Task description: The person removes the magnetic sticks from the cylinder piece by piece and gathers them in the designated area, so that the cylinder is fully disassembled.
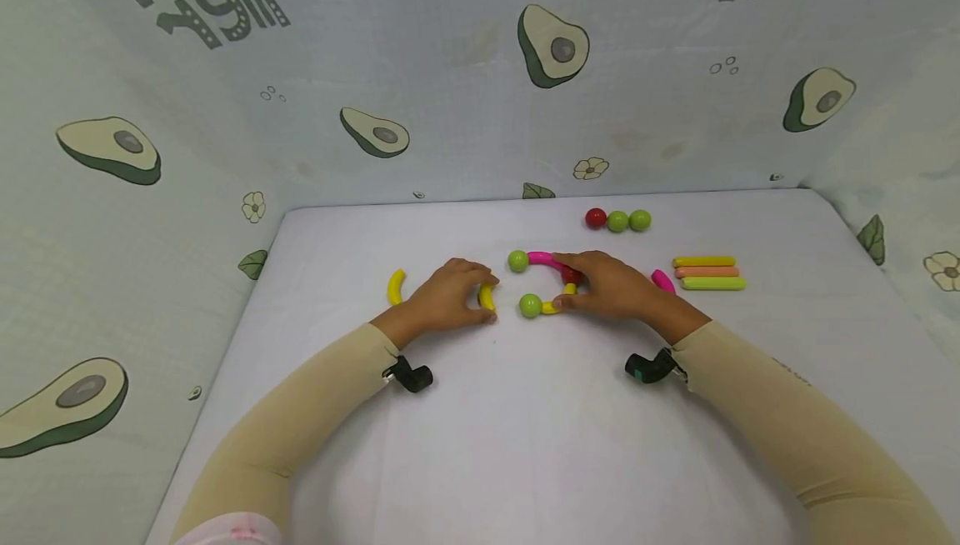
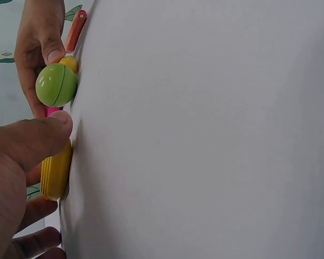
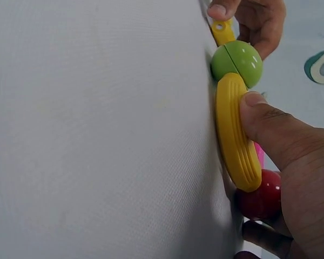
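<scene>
At far left, a yellow curved piece point(image 1: 395, 286) lies partly covered by the left wrist. The left hand point(image 1: 447, 295) pinches a second yellow piece point(image 1: 486, 297) (in the left wrist view, the thumb conceals one end). Next, two green balls point(image 1: 530, 305) terminate a curved row point(image 1: 542, 258) on the white table point(image 1: 487, 428). The right hand point(image 1: 603, 285) grips this row, obscuring part of its red ball point(image 1: 572, 276). A pink piece point(image 1: 663, 280), partly hidden by the right arm, precedes three straight sticks point(image 1: 706, 272).
</scene>
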`<move>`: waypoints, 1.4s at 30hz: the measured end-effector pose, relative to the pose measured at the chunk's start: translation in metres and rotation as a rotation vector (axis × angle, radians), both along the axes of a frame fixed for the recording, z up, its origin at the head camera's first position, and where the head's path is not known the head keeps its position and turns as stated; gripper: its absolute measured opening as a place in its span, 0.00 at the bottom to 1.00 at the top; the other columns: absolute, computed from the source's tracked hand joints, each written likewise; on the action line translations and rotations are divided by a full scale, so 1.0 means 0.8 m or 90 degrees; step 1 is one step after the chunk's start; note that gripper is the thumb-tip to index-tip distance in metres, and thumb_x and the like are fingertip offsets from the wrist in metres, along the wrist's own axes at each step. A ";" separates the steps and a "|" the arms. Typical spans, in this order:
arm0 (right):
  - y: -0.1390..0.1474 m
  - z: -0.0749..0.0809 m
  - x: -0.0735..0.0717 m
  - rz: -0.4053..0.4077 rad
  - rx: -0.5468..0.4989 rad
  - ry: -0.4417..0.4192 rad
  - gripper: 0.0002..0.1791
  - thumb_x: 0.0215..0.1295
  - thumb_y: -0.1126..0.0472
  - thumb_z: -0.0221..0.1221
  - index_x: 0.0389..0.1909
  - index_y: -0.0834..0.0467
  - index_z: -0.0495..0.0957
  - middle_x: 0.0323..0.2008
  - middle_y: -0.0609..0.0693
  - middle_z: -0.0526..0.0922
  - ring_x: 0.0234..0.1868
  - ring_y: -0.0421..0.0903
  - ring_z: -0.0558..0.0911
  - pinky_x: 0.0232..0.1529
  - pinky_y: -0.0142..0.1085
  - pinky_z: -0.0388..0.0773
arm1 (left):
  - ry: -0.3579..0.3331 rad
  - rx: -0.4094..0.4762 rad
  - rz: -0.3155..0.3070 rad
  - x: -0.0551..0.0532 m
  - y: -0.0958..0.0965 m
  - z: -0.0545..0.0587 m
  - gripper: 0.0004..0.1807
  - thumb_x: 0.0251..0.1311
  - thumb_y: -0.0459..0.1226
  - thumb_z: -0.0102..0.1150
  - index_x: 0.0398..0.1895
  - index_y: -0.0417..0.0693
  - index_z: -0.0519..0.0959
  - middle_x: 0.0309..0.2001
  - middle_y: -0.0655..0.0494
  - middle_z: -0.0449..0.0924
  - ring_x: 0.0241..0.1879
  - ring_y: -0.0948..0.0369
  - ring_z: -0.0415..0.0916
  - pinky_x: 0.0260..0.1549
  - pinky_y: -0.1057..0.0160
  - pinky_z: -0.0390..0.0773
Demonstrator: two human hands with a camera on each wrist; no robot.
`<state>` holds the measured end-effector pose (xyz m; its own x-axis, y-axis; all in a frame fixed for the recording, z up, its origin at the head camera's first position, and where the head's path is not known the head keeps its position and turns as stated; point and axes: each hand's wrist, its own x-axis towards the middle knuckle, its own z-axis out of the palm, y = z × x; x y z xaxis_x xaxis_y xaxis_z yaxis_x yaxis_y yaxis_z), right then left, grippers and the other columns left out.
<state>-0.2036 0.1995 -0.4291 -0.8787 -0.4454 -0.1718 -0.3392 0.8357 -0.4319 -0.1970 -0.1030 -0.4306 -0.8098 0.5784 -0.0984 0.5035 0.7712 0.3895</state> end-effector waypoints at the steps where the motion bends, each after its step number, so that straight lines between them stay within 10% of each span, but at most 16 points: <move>1: 0.000 0.000 0.000 -0.001 0.000 -0.001 0.49 0.59 0.39 0.72 0.78 0.52 0.64 0.58 0.56 0.77 0.61 0.56 0.72 0.63 0.59 0.72 | 0.000 -0.001 0.000 0.000 0.000 0.000 0.31 0.60 0.52 0.72 0.65 0.55 0.79 0.68 0.57 0.74 0.70 0.56 0.63 0.70 0.56 0.61; 42: 0.002 -0.001 0.001 -0.014 -0.002 -0.015 0.50 0.59 0.36 0.70 0.78 0.49 0.63 0.62 0.57 0.75 0.64 0.57 0.71 0.62 0.61 0.72 | -0.023 0.089 0.118 0.008 -0.113 0.030 0.39 0.51 0.45 0.81 0.67 0.47 0.77 0.65 0.51 0.76 0.69 0.49 0.63 0.68 0.49 0.66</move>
<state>-0.2027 0.2008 -0.4295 -0.8838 -0.4270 -0.1911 -0.3111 0.8415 -0.4417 -0.1909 -0.1931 -0.4066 -0.9006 0.4306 -0.0592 0.3422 0.7865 0.5141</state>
